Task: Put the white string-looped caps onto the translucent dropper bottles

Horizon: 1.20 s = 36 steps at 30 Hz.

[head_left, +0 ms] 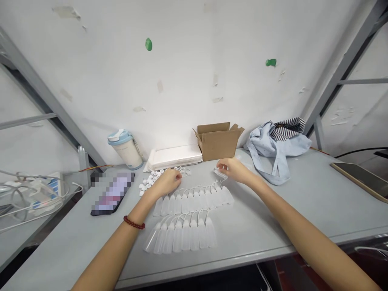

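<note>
Translucent plastic piece (221,174) is pinched in the right hand (233,168), fingers nearly closed.

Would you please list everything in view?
Cup: one, cream-blue, rear left
Phone: one, dark-edged, left
Box: one, brown, rear centre
Stack: one, white, beside box
Bag: one, pale blue, rear right
Flat device: one, dark, far right
Small pieces: several, white, centre-left
Corded pieces: two rows, translucent, centre
Patches: two, green, on wall
Cables: several, mostly white, far left
Table: one, grey, underneath
Posts: two, grey, either side
Bracelet: one, red, left wrist
Left hand: one, near small pieces
Right hand: one, pinching translucent piece
</note>
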Each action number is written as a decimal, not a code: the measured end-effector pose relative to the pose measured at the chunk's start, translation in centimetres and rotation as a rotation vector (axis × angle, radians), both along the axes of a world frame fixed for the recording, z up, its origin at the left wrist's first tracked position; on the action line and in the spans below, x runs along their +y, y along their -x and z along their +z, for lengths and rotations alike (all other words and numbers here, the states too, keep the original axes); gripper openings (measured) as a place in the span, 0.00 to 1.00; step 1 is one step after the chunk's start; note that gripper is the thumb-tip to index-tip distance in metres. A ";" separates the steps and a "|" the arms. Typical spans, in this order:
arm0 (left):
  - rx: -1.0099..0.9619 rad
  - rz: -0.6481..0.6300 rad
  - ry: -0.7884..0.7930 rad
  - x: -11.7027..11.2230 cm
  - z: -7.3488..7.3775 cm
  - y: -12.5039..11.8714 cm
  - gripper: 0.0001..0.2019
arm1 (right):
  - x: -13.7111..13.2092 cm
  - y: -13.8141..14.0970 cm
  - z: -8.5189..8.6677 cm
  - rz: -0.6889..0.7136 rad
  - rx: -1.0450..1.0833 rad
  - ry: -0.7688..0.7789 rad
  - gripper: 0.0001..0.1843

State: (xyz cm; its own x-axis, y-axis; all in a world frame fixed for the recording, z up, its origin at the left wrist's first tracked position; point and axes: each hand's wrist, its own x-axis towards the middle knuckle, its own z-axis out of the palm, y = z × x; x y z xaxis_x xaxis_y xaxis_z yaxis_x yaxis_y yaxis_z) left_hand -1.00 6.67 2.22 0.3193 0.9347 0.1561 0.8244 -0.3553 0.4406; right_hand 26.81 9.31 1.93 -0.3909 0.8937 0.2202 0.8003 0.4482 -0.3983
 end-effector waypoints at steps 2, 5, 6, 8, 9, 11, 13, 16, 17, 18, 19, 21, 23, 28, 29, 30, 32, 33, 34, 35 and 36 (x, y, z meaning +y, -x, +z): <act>0.054 0.002 -0.001 0.2 -0.2 0.4 0.06 | 0.0 0.3 -0.2 0.008 -0.026 0.026 0.07; 0.100 -0.002 0.003 0.7 -0.6 0.7 0.07 | 0.0 0.4 -0.4 0.002 -0.069 0.046 0.08; 0.107 -0.005 0.002 0.9 -0.8 0.8 0.08 | -0.1 0.4 -0.4 -0.003 -0.078 0.046 0.08; 0.117 -0.012 -0.010 1.1 -1.1 0.8 0.09 | -0.1 0.3 -0.4 -0.013 -0.094 0.042 0.10; 0.122 -0.015 -0.019 1.1 -1.3 0.8 0.09 | -0.2 0.3 -0.3 -0.016 -0.105 0.041 0.10; 0.130 -0.022 -0.036 1.1 -1.5 0.7 0.08 | -0.3 0.4 -0.3 -0.021 -0.132 0.041 0.11; 0.135 -0.026 -0.049 1.0 -1.6 0.7 0.09 | -0.3 0.4 -0.3 -0.027 -0.159 0.035 0.12; 0.127 -0.023 -0.059 0.9 -1.4 0.8 0.09 | -0.2 0.5 -0.5 -0.038 -0.187 0.023 0.13; 0.121 -0.017 -0.067 0.9 -1.3 0.8 0.09 | -0.1 0.6 -0.6 -0.040 -0.194 0.023 0.13; 0.113 -0.009 -0.079 0.9 -1.2 0.8 0.09 | -0.1 0.6 -0.7 -0.041 -0.201 0.025 0.13; 0.106 0.001 -0.096 1.0 -1.2 0.9 0.10 | 0.0 0.6 -0.8 -0.041 -0.206 0.028 0.14; 0.096 0.014 -0.134 1.3 -1.1 0.9 0.11 | 0.0 0.7 -0.8 -0.029 -0.210 0.028 0.13; 0.097 0.012 -0.158 1.7 -1.2 0.8 0.14 | 0.0 0.8 -0.8 -0.014 -0.209 0.022 0.11; 0.118 -0.015 -0.166 2.4 -1.9 0.6 0.13 | 0.2 0.7 -1.0 -0.014 -0.205 0.020 0.07; 0.120 -0.019 -0.165 2.5 -2.0 0.6 0.13 | 0.2 0.7 -1.1 -0.010 -0.206 0.023 0.07; 0.120 -0.023 -0.165 2.5 -2.1 0.5 0.12 | 0.2 0.6 -1.1 -0.006 -0.208 0.025 0.07; 0.113 -0.027 -0.167 2.5 -2.0 0.5 0.11 | 0.2 0.7 -1.1 0.002 -0.202 0.019 0.08; 0.107 -0.028 -0.169 2.4 -1.8 0.6 0.11 | 0.1 0.7 -1.0 0.004 -0.189 0.010 0.08; 0.098 -0.026 -0.173 2.3 -1.6 0.7 0.12 | 0.0 0.8 -0.8 0.005 -0.169 -0.001 0.08; 0.090 -0.021 -0.179 2.2 -1.3 0.7 0.13 | -0.2 0.9 -0.6 0.008 -0.145 -0.013 0.08; 0.079 -0.012 -0.187 2.0 -0.9 0.8 0.13 | -0.5 1.1 -0.3 0.012 -0.119 -0.026 0.08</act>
